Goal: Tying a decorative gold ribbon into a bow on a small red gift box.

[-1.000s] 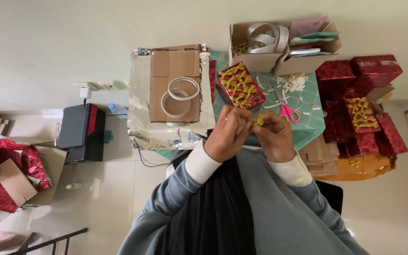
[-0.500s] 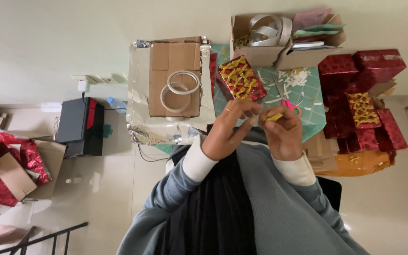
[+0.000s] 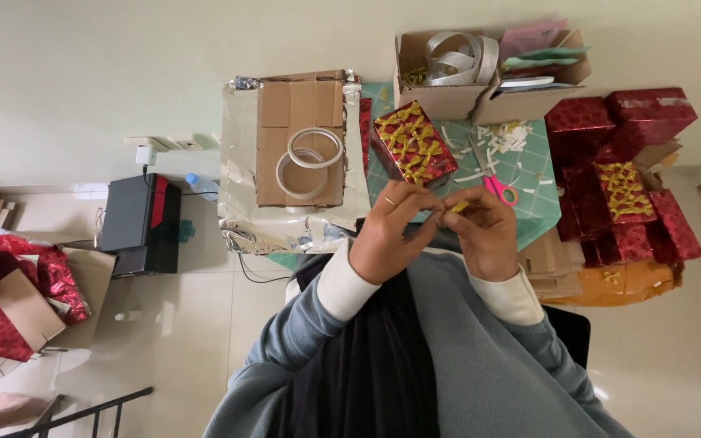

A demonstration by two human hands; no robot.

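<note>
I see a tiny yellow piece (image 3: pixel 458 208) pinched between the fingertips of both hands. It looks like a little bit of gold ribbon, thin and short. Most of it is hidden by the fingers, so I cannot tell its full shape. It sits up in the air, above the near edge of the table. Just beyond it lies a red box (image 3: pixel 414 144), tilted a bit, with many small gold bows stuck all over its top.
</note>
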